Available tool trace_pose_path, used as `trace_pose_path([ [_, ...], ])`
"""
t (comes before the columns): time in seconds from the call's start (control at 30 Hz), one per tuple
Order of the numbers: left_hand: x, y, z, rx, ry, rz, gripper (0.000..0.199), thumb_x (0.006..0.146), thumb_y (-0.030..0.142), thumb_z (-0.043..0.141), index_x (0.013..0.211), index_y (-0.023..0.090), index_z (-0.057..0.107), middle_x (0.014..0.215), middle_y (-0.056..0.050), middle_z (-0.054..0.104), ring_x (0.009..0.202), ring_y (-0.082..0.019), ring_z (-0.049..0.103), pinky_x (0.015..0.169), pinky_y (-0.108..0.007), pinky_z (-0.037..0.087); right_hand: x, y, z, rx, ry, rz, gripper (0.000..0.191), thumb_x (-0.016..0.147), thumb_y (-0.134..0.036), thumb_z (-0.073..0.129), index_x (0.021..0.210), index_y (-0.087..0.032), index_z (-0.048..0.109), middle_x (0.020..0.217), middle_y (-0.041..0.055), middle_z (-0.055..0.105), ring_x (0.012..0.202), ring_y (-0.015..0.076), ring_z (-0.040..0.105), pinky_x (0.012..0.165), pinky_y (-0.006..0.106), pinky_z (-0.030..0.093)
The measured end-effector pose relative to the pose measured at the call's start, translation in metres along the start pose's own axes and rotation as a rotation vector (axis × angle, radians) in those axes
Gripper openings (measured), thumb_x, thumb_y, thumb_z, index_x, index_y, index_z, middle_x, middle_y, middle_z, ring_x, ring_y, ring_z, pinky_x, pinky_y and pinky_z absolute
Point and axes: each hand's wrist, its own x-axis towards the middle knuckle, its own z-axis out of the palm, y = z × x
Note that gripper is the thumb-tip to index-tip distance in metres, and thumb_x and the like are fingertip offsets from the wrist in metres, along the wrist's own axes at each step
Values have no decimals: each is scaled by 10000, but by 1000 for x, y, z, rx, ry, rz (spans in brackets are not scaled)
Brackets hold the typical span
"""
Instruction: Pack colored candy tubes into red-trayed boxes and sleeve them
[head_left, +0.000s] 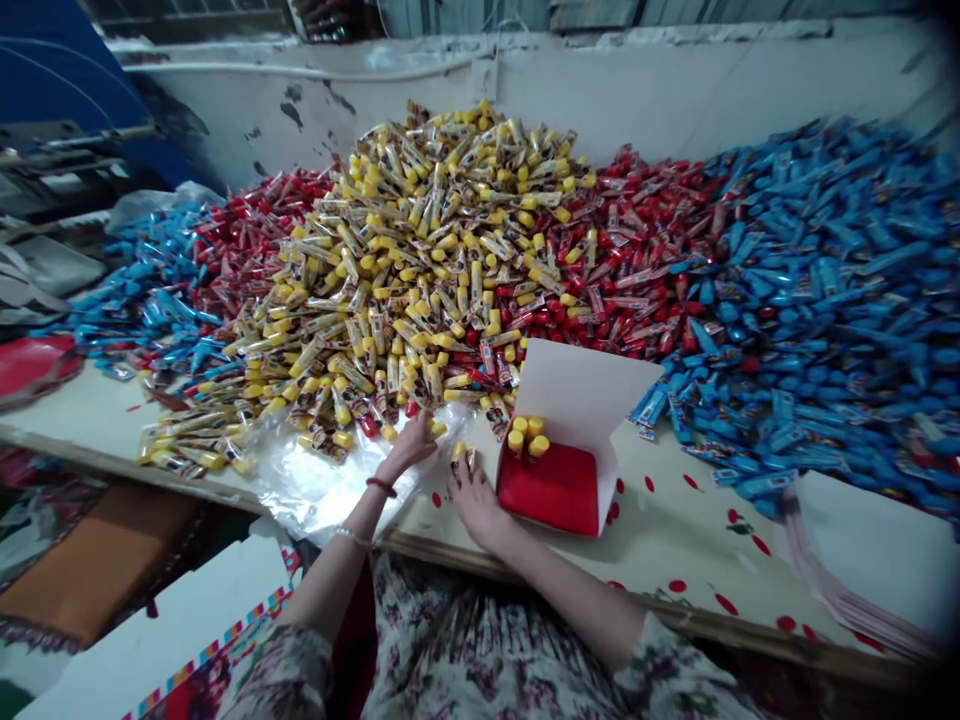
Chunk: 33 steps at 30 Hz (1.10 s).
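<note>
My left hand [411, 442] reaches to the front edge of a heap of yellow-capped tubes [420, 260]. Its fingers are closed on a yellow-capped tube [436, 430], partly hidden by the hand. Close to the table edge, my right hand [477, 502] is curled around another yellow-capped tube [460, 454], just left of the open box. This white box [577, 385] has its lid raised and a red inside [551, 490]. Several yellow-capped tubes [527, 436] stand upright in its back left corner.
Red tubes [637, 250] and blue tubes [825, 300] are heaped to the right, with smaller red and blue heaps at left. Clear plastic [315, 490] lies under my left arm. Flat white cartons [877, 550] are stacked at right. A large carton [187, 620] is at lower left.
</note>
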Motion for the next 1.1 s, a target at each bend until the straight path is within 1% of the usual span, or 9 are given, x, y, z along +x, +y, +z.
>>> trace_pose_path([
  [0.13,-42,-5,-7,-278,-3,2,452,734,226,499,1170,183,385,838,15,548,683,-123,546,610,-241,439,-6,2,7,-80,109,-152,453,907,-46,299,1336,-94,438,1299,275,502,1027,262,585,778,412,489],
  [0.33,-66,-1,-12,-828,-53,-157,450,645,342,646,1022,162,479,724,34,556,609,-113,549,577,-234,436,-9,23,-21,25,176,-389,186,858,-188,510,1034,-143,551,995,116,625,957,215,561,841,348,418],
  [0.4,-69,-2,-15,-888,-41,-186,394,638,379,652,929,144,526,751,1,591,656,-133,580,602,-246,446,-12,27,-26,237,232,-265,259,793,-246,567,1026,-149,509,924,88,623,891,212,570,799,329,418],
  [0.47,-72,-3,-17,-884,-36,-187,359,625,396,654,853,134,564,734,-6,598,667,-141,580,611,-247,440,-13,28,-26,569,244,-1,325,749,-238,558,1046,-165,449,807,26,603,769,190,578,718,299,427],
  [0.6,-68,6,-9,-630,-87,-167,302,607,380,638,785,147,567,640,32,548,608,-132,523,575,-237,397,-12,24,-14,912,204,298,285,714,-152,492,973,-211,388,823,-8,571,762,169,586,705,285,452],
  [0.73,-52,27,16,-349,-153,-157,220,562,252,643,738,173,537,637,21,558,671,-165,538,607,-247,387,-7,12,-5,894,273,365,316,671,-71,476,950,-193,390,1070,113,531,1005,226,560,858,356,441],
  [0.83,-46,37,23,-339,-207,-136,218,536,207,649,722,174,541,644,15,581,686,-168,546,625,-251,406,-2,6,-3,946,264,413,344,648,-40,486,944,-189,392,1040,113,541,985,234,583,846,362,460],
  [1.0,-74,33,-4,-604,-322,-46,291,603,333,676,812,156,580,713,13,613,672,-143,551,626,-244,456,-15,3,-10,1108,291,428,362,726,-158,562,1043,-186,390,903,30,587,796,183,626,690,303,516],
  [1.1,-98,42,-23,-780,-343,-40,326,624,345,703,867,159,592,695,10,608,612,-134,548,597,-254,464,-40,16,-33,1267,327,271,597,737,-261,626,1257,-185,344,926,23,619,703,153,621,617,267,520],
])
